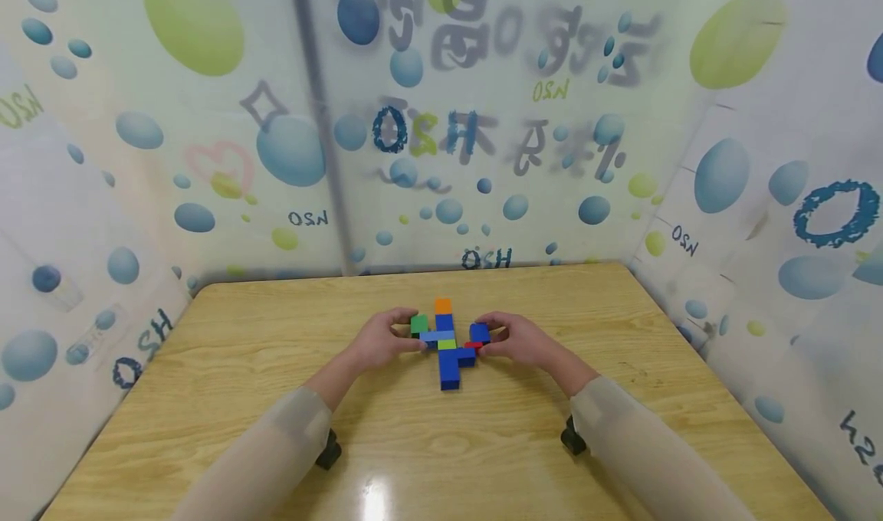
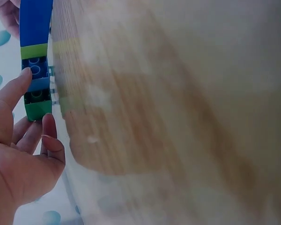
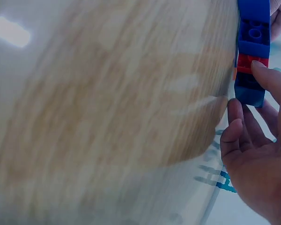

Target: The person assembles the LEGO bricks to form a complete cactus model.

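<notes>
Both hands hold one model of joined toy building bricks, low over the table's middle. In the head view, a long blue brick (image 1: pixel 449 371) forms its near end and an orange brick (image 1: pixel 444 306) its far end. My left hand (image 1: pixel 381 341) grips the left arm, with fingers at the green brick (image 1: pixel 419 325) and thumb by the light blue brick (image 1: pixel 436 337). On the other side, my right hand (image 1: pixel 519 340) pinches the dark blue brick (image 1: pixel 480 332) and red brick (image 3: pixel 246 63). Hollow brick undersides with round tubes show in both wrist views.
The wooden table (image 1: pixel 276 314) has rounded far corners. A patterned curtain (image 1: pixel 428 222) hangs behind it, and printed sheets stand at both sides. Dark wrist-worn devices (image 1: pixel 329 450) sit under the sleeves. Glare marks the table's near part.
</notes>
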Demonstrator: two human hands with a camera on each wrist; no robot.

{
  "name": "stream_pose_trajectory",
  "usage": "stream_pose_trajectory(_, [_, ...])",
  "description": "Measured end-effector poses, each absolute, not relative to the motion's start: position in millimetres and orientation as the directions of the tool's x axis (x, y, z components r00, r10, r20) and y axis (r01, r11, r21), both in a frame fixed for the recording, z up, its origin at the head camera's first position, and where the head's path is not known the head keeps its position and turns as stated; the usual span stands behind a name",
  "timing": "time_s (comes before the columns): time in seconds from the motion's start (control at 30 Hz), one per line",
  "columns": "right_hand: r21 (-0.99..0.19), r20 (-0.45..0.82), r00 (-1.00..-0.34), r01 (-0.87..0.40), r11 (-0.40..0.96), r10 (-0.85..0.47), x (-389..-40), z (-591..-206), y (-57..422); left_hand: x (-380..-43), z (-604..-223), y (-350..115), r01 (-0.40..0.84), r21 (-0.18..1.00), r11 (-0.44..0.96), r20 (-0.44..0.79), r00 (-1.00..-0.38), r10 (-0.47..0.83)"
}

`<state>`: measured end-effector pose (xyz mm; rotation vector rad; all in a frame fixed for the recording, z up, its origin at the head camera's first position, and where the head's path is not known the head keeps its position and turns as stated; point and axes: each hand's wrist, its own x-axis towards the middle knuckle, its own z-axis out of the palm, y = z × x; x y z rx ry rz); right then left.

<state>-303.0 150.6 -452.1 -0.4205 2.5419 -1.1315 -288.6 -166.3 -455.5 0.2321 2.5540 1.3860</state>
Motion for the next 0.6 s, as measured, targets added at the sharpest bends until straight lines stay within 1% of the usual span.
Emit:
stream_pose_trajectory(0.2, [-0.735, -0.177, -0.899, -0.151, 0.661, -0.401, -303.1, -454.2, 149.6, -289.8, -458.1, -167.4, 0.027, 0.835, 0.550, -0.131, -0.961, 0.246])
stream_pose_trajectory(0.6, [-0.744, -0.183, -0.900, -0.135, 0.654, -0.395, -303.4, -454.5, 149.4, -289.3, -458.6, -167.6, 0.042, 0.825, 0.564, -0.125, -0.959, 0.254])
